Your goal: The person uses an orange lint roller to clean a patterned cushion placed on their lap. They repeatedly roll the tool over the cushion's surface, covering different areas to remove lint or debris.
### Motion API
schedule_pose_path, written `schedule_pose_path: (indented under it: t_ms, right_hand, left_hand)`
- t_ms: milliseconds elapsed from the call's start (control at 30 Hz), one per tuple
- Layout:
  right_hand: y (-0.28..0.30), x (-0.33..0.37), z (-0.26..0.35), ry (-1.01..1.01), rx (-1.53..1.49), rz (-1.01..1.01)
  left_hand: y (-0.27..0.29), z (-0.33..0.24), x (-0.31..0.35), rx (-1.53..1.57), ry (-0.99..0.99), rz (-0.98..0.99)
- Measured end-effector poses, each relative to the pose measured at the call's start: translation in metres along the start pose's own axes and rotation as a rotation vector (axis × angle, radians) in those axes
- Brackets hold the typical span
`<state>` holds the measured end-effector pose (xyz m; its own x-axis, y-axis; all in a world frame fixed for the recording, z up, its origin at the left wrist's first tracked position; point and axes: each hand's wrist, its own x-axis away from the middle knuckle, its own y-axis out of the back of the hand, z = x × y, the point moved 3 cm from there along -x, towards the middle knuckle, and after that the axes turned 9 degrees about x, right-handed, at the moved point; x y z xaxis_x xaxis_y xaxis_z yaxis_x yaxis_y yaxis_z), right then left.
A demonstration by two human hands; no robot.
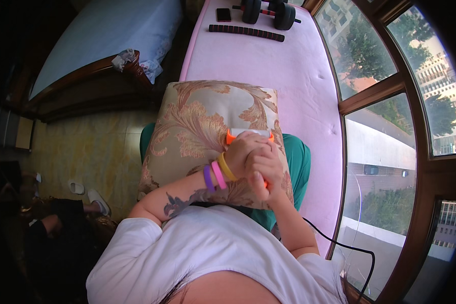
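Observation:
A cushion (pixel 187 119) with a leafy gold pattern lies across my lap. Above it, both hands are closed together around an orange-framed thing with a pale bar (pixel 251 132) across its far end. My left hand (pixel 242 148), wearing purple, pink and yellow wristbands (pixel 218 175) on its wrist, is wrapped round it just below the bar. Overlapping it from the right, my right hand (pixel 265 168) is closed too, its thumb toward me. A bit of orange shows under the right hand; the rest of the grip is hidden by fingers, so its exact kind is unclear.
A pink padded bench (pixel 309 101) carries dumbbells (pixel 268 15), a black ribbed bar (pixel 246 33) and a dark phone-like slab (pixel 223 14). Windows (pixel 380 147) line the right. A black cable (pixel 339 242) loops beside my right arm. A bed (pixel 111 30) and another person's slippered foot (pixel 99 201) are left.

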<state>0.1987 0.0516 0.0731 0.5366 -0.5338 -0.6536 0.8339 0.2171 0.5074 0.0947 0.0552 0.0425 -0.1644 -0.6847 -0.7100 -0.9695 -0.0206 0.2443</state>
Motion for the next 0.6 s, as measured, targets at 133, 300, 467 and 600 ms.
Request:
schedule_pose_path:
  t_ms: [133, 300, 467, 600]
  right_hand:
    - [0.011, -0.011, 0.047, 0.027, -0.076, 0.099]
    - [0.005, -0.016, 0.071, 0.154, -0.190, 0.050]
    - [-0.037, -0.007, 0.019, 0.201, -0.091, 0.060]
    - [-0.055, -0.016, -0.003, 0.221, -0.027, 0.084]
  left_hand:
    - [0.013, -0.048, 0.001, -0.013, -0.003, 0.081]
    - [0.025, -0.064, 0.007, -0.143, 0.046, 0.111]
    - [0.040, -0.014, 0.021, -0.154, 0.065, 0.147]
    - [0.055, 0.017, 0.017, -0.164, 0.020, 0.190]
